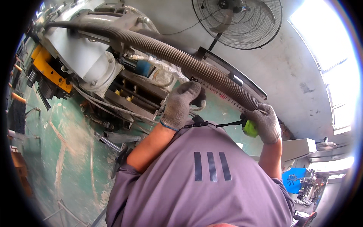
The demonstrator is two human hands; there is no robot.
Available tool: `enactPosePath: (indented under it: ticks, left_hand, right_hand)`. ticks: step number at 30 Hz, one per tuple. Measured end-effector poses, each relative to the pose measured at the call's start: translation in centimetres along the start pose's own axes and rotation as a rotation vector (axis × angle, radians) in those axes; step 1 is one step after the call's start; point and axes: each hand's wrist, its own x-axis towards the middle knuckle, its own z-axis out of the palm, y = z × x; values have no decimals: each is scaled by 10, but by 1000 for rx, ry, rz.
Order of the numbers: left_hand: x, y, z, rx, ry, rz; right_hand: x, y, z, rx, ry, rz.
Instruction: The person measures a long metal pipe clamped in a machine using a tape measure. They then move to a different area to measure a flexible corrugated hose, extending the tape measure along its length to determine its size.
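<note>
A brown ribbed hose (170, 53) runs slantwise in front of me, from the machine at the upper left down to my right hand. Along its underside stretches the pale blade (219, 94) of a tape measure. My left hand (182, 104), in a grey knitted glove, is closed by the blade's left end, with the fingertips partly hidden. My right hand (264, 121), gloved too, is closed around the tape measure's bright green case (250, 128) and sits against the hose's lower end. A black strap (228, 123) reaches from my waist toward the case.
A large wire-cage fan (242, 22) stands by the wall ahead. At the left are a white machine arm (90, 64), a yellow machine part (51, 70) and cables (109, 106) over a green floor (68, 151). A blue panel (294, 179) is at the lower right.
</note>
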Motion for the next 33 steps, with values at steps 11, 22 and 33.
enactPosePath:
  ticks: [11,22,33]
  left_hand:
    - [9,17,-20,89,116,149]
    - [1,15,-11,97,-26,16]
    - [-1,8,-7,-7,-177,36]
  right_hand:
    - [-1,-1,-3,115,-16,-85]
    - [2,12,-4,-66,-11,-337]
    - [0,2,2,220,-1,-70]
